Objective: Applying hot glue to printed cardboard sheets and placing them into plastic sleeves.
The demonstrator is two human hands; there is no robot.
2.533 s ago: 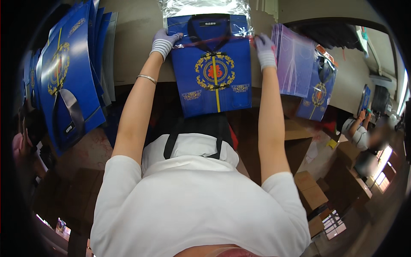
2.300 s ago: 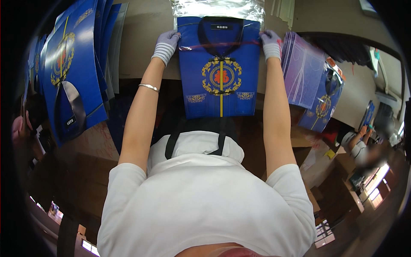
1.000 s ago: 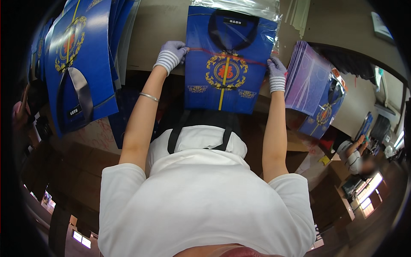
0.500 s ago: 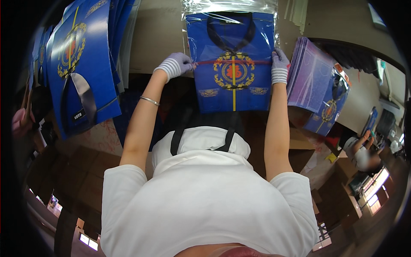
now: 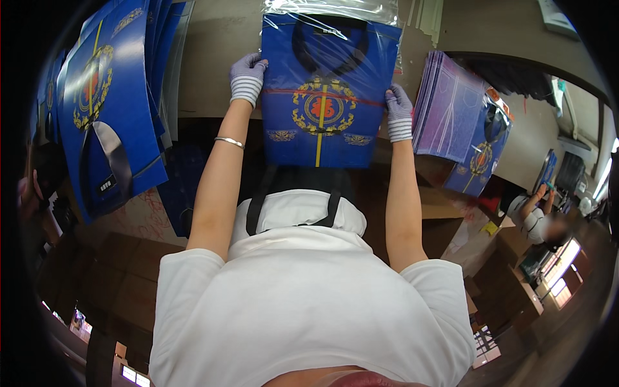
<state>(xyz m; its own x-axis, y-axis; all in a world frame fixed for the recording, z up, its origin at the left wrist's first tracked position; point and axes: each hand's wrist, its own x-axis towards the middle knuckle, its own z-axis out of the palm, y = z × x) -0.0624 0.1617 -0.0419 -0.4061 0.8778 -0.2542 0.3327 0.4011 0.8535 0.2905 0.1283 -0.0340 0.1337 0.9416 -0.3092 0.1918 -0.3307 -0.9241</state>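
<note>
In front of me a blue paper gift bag [image 5: 313,145] with a dark ribbon handle and a gold round emblem lies inside a clear plastic sleeve [image 5: 332,8]. A red strip crosses the sleeve at mid-height. My left hand [image 5: 247,79], in a lilac glove with a white-striped cuff, has its fingers closed at the left edge, above the strip. At the right edge, slightly lower, my right hand [image 5: 399,111] wears a matching glove and grips the side. Some fingertips are hidden behind the edges.
More blue gift bags [image 5: 106,122] stand in a stack at the left. To the right lie a pile of purple printed sheets [image 5: 448,106] and another blue bag [image 5: 477,164]. Beneath is a grey-beige table [image 5: 209,55]. Cardboard boxes [image 5: 138,277] stand below, and another person [image 5: 532,216] is at far right.
My left hand has left the red strip's end and moved up the bag's left edge. The bag and my right hand appear slightly further left in the view.
</note>
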